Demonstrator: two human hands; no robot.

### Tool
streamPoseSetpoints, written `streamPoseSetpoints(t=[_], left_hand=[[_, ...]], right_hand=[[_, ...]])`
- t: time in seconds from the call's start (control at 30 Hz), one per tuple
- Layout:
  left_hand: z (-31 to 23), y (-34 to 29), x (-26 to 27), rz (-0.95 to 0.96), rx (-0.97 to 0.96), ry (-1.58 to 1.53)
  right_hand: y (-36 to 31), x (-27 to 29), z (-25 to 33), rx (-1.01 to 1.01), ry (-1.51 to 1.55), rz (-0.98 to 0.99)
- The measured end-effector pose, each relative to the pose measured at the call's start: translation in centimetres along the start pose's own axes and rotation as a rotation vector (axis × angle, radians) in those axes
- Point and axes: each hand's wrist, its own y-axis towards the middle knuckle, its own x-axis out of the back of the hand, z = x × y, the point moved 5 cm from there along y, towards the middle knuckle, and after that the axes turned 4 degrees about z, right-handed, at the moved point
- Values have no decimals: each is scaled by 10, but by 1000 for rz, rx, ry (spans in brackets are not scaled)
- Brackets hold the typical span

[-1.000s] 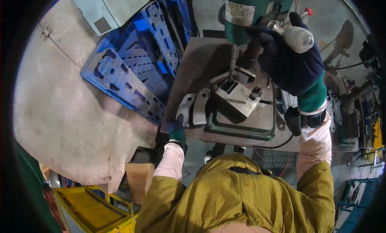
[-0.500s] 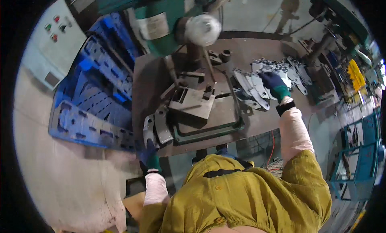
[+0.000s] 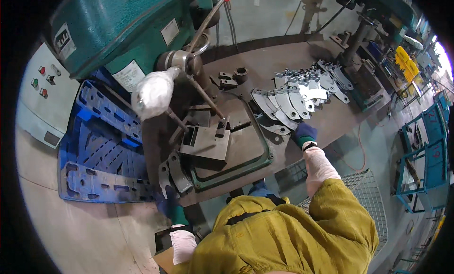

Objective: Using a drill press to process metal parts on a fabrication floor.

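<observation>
My right hand (image 3: 304,133), in a dark blue glove with a green cuff, has its fingers curled at the near end of a curved metal plate (image 3: 284,117). That plate lies at the front of a heap of similar grey plates (image 3: 299,97). Low on the left, my gloved left hand (image 3: 169,204) is beside the near ends of two curved plates (image 3: 178,174) at the table edge. Its fingers are smeared, so their grip does not show. Between my hands a block-shaped metal fixture (image 3: 206,144) sits on the green-rimmed machine base (image 3: 246,167).
A green drill press (image 3: 118,33) with a red-knobbed lever (image 3: 208,20) and a white-wrapped part (image 3: 153,95) overhangs the brown table (image 3: 326,125). Blue pallets (image 3: 104,184) and a control box (image 3: 42,97) stand left. A wire basket (image 3: 366,198) is below right.
My right hand has drawn back from the heap to its near edge. My left hand has shifted slightly nearer to me. The view has swung, showing more of the drill press.
</observation>
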Motion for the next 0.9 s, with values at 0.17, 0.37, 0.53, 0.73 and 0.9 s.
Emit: streamPoseSetpoints(t=[0.17,0.37,0.53,0.73,0.9], left_hand=[[40,5,-24,39,-28,-451],[-23,0,-22,201,-45,-542],[-74,-6,-26,145,-380,-270],[-146,-31,-40,499,-587,-326],[-217,-38,-32,612,-744,-421]], right_hand=[[11,-11,8,74,-34,-77],[-6,21,5,257,-34,-120],[-5,69,7,286,539,-280],[-66,142,52,396,974,167],[-127,157,121,630,897,561]])
